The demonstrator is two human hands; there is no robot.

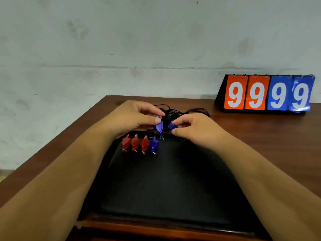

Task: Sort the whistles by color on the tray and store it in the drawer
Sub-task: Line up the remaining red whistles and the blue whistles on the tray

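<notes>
A black tray (170, 180) lies on the wooden table in front of me. Along its far left edge stand three red whistles (135, 144) in a row, with one blue whistle (153, 145) right of them. My left hand (133, 117) pinches another blue whistle (159, 126) above the tray's far edge. My right hand (194, 126) pinches a second blue whistle (172, 125) close beside it. Both hands hover just above the tray.
A tangle of black cords (180, 111) lies on the table behind my hands. A flip scoreboard (267, 93) reading 9999 in orange and blue stands at the back right against the wall. The table's left edge (52, 145) runs diagonally.
</notes>
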